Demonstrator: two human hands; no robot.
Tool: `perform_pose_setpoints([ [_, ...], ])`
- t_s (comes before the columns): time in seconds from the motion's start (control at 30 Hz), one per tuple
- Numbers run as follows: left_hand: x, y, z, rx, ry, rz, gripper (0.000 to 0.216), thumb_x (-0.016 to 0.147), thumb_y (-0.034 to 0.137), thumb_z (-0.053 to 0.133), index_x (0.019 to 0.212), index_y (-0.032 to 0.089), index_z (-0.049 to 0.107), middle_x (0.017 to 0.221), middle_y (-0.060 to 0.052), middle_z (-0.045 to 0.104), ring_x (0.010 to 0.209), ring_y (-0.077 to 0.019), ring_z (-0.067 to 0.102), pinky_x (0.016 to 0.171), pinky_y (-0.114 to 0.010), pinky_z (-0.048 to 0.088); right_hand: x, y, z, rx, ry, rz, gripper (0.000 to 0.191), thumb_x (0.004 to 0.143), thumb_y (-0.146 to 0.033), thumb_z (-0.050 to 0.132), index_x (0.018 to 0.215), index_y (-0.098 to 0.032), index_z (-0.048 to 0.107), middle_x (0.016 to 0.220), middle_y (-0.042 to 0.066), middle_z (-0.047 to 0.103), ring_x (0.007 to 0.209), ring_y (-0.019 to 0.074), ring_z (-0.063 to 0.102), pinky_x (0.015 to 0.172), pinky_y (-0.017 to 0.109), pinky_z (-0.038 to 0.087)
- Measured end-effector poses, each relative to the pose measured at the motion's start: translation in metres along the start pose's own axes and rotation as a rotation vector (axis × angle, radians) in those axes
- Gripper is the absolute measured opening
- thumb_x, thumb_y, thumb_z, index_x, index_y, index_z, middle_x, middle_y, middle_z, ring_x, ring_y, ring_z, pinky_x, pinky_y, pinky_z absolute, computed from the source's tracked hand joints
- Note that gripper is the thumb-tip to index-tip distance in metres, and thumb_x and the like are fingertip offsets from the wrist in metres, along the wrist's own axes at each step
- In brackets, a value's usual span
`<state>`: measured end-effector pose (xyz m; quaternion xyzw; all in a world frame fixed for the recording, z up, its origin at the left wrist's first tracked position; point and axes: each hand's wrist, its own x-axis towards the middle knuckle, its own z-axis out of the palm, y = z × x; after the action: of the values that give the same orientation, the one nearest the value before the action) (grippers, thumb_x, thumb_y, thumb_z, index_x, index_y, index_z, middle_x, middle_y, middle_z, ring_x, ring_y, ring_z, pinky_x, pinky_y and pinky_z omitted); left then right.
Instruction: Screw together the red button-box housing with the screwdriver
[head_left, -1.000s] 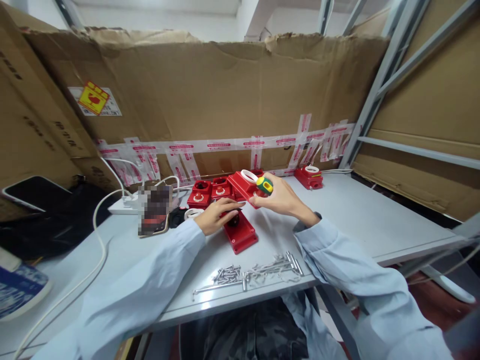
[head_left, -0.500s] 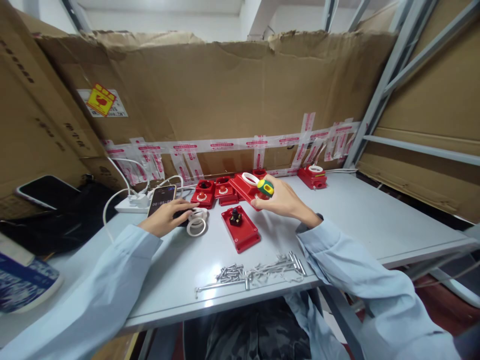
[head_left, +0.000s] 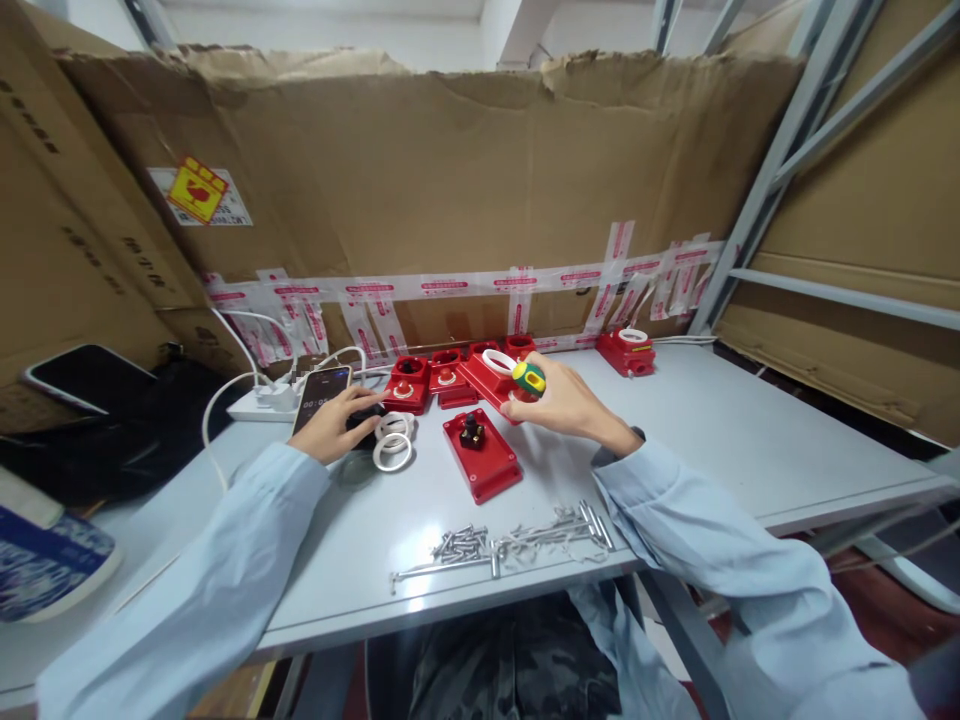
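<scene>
You are now holding your left hand (head_left: 334,425) out over the left side of the desk (head_left: 675,450), where its fingers are bending over some black parts (head_left: 365,428) between the phone (head_left: 322,390) and the loose white rings (head_left: 395,434); I cannot tell whether they are gripping anything or only touching; a second ago that hand was covering the red base (head_left: 491,468), so the base is now lying in plain sight about midway along the desk, with the black switch block (head_left: 472,432) standing on it; this is probably meaning that your attention is passing from the base to the small parts; your right hand (head_left: 568,400) is staying closed, gripping the red housing (head_left: 480,378) together with the green-and-yellow screwdriver (head_left: 529,378), just behind the base towards the rear edge; the housing is tilting and carrying a white ring of its own; several red boxes (head_left: 408,385) are lining the rear edge, another red unit (head_left: 626,353) is sitting by the rear right corner, and loose screws (head_left: 459,545) are lying along the front edge
</scene>
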<state>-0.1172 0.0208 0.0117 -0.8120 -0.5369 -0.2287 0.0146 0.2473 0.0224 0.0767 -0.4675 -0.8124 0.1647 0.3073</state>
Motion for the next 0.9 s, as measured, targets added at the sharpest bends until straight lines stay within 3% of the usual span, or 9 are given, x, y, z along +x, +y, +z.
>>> perform_pose_setpoints([
  [0.37, 0.004, -0.015, 0.018, -0.061, 0.043, -0.065, 0.065, 0.085, 0.065, 0.041, 0.123, 0.017, 0.062, 0.113, -0.012, 0.054, 0.108, -0.0305, 0.055, 0.1, -0.051, 0.042, 0.0, 0.0, 0.0, 0.01, -0.003, -0.002, 0.039, 0.062, -0.048, 0.066, 0.081, -0.022, 0.043, 0.072, -0.004, 0.059, 0.062, 0.0131, 0.047, 0.058, 0.027, 0.031],
  [0.5, 0.006, -0.01, 0.015, -0.085, 0.063, -0.075, 0.061, 0.085, 0.064, 0.043, 0.125, 0.02, 0.061, 0.115, -0.011, 0.054, 0.115, -0.0316, 0.052, 0.106, -0.055, 0.035, 0.0, 0.002, 0.001, 0.015, -0.001, -0.01, 0.04, 0.062, -0.049, 0.066, 0.081, -0.022, 0.043, 0.072, -0.004, 0.059, 0.062, 0.013, 0.046, 0.058, 0.027, 0.031],
  [0.7, -0.001, 0.016, -0.001, -0.138, 0.049, 0.068, 0.058, 0.089, 0.055, 0.047, 0.136, 0.02, 0.05, 0.12, -0.012, 0.057, 0.113, -0.0287, 0.056, 0.102, -0.043, 0.043, 0.0, 0.0, 0.001, 0.018, -0.006, -0.019, 0.039, 0.063, -0.047, 0.066, 0.08, -0.022, 0.042, 0.072, -0.004, 0.058, 0.062, 0.0128, 0.046, 0.058, 0.027, 0.032],
  [0.9, -0.005, 0.025, 0.006, -0.1, -0.076, 0.156, 0.062, 0.084, 0.056, 0.054, 0.134, 0.02, 0.052, 0.132, -0.015, 0.058, 0.124, -0.033, 0.051, 0.11, -0.05, 0.034, -0.001, 0.0, 0.001, 0.014, -0.014, -0.015, 0.039, 0.063, -0.048, 0.066, 0.08, -0.022, 0.043, 0.07, -0.004, 0.056, 0.061, 0.0128, 0.045, 0.058, 0.028, 0.031],
])
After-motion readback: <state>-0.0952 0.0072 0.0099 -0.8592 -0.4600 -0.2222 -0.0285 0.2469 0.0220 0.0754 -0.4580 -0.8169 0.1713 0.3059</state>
